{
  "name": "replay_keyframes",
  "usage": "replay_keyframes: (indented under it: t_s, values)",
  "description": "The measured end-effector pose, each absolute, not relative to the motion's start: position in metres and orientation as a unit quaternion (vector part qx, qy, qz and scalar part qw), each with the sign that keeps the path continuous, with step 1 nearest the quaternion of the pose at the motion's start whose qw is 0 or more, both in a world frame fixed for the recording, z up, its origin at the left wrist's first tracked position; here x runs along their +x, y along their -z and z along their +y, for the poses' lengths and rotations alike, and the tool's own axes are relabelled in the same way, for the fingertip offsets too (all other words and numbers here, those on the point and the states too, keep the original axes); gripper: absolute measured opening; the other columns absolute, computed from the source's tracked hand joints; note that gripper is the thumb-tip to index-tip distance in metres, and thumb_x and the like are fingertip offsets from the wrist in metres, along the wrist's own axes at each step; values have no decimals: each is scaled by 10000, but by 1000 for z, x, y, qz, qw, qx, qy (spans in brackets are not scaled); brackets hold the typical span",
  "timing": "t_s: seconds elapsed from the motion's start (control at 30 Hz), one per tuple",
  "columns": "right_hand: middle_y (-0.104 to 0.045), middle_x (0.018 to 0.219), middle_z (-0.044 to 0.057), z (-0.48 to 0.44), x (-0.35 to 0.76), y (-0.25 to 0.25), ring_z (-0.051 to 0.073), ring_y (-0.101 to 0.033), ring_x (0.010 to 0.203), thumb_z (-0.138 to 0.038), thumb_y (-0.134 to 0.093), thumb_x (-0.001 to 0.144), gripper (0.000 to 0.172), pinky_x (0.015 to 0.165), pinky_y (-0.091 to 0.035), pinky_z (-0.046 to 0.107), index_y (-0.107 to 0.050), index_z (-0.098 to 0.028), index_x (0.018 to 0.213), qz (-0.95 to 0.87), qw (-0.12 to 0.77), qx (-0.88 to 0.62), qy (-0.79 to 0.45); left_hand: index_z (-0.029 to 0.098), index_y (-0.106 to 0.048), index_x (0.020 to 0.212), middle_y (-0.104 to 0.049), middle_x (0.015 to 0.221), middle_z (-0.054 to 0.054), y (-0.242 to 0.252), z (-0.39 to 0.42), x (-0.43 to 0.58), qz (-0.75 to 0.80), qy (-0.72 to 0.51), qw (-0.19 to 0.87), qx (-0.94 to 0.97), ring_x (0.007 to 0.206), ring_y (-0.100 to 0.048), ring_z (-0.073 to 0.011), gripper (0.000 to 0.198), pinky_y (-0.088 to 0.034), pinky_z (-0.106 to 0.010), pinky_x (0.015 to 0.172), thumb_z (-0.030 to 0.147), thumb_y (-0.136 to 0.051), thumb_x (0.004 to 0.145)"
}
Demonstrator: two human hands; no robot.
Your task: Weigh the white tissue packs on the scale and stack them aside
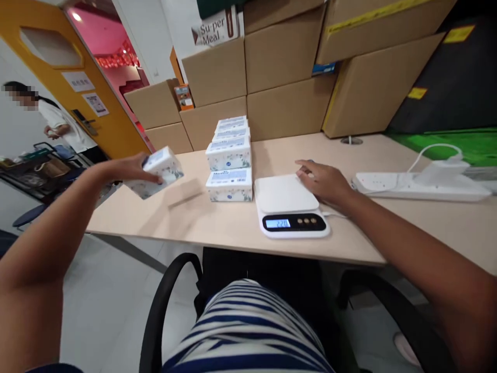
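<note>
Left hand [136, 169] clamps one end of a pack [165, 170], ten o'clock from the scale [286, 196], presumably for security; right hand [328, 181], fingers loosely apart, lies at its two o'clock corner, perhaps steadying it.

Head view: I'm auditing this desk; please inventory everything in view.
Row of packs: several, white, left of scale
Held pack: one, white, left hand
Scale: one, white, table front
Power strip: one, white, table right
Table: one, pale, centre
Boxes: several, brown, behind table
Door: one, yellow, upper left
Person: one, white top, left
Cart: one, dark, far left
Chair: one, black, bottom
Green surface: one, green, right
Striped top: one, white and blue, bottom
Left hand: one, bare, around pack
Right hand: one, bare, at scale
</note>
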State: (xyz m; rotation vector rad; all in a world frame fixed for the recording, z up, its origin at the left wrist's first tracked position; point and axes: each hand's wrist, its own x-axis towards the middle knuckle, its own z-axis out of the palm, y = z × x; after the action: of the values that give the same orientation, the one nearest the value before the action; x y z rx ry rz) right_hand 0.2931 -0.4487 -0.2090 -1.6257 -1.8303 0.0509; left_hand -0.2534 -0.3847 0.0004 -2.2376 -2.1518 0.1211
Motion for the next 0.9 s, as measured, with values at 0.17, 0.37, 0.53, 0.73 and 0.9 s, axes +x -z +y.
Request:
replay_keyframes:
  t_s: [0.17, 0.37, 0.53, 0.73, 0.9]
  values:
    - [-808, 1316, 146, -458, 283, 201, 310, -755, 1187, -377, -468, 1044, 555, 1084, -565, 450, -654, -149, 1515, -701, 334, -629, -44, 142, -410, 1626, -684, 1428, -114, -24, -435, -169, -599, -42, -32, -799, 1270, -696, -358, 1234, -549, -373, 1049, 728, -885, 648]
    - [-836, 1228, 132, -453, 289, 204, 341, -778, 1166, -401, -502, 1040, 533, 1065, -589, 501, -672, -187, 1498, -704, 361, -611, -9, 234, -363, 1697, -559, 1628, -158, 7, -415, -45, -480, -81, -3, -874, 1439, -569, -418, 1288, -474, -496, 1205, 747, -852, 622]
    - [-837, 1240, 118, -449, 297, 210, 336, -788, 1160, -440, -538, 1041, 485, 1045, -613, 507, -718, -238, 1444, -715, 368, -593, -32, 250, -315, 1731, -469, 1708, -197, 15, -398, -18, -464, -106, 2, -879, 1512, -475, -460, 1349, -427, -580, 1248, 795, -821, 606]
    - [-729, 1501, 126, -438, 293, 220, 337, -690, 1386, -453, -593, 1028, 435, 1193, -542, 518, -755, -241, 1371, -731, 345, -572, -142, 230, -244, 1771, -396, 1740, -203, 17, -406, -34, -463, -108, 32, -879, 1518, -468, -452, 1325, -421, -570, 1256, 813, -752, 695]
    - [-725, 1468, 179, -434, 282, 226, 351, -667, 1396, -381, -601, 1005, 443, 1249, -483, 533, -760, -175, 1364, -714, 361, -578, -160, 259, -309, 1753, -437, 1705, -196, 21, -400, -49, -470, -89, 37, -877, 1503, -471, -473, 1295, -456, -574, 1212, 816, -772, 680]
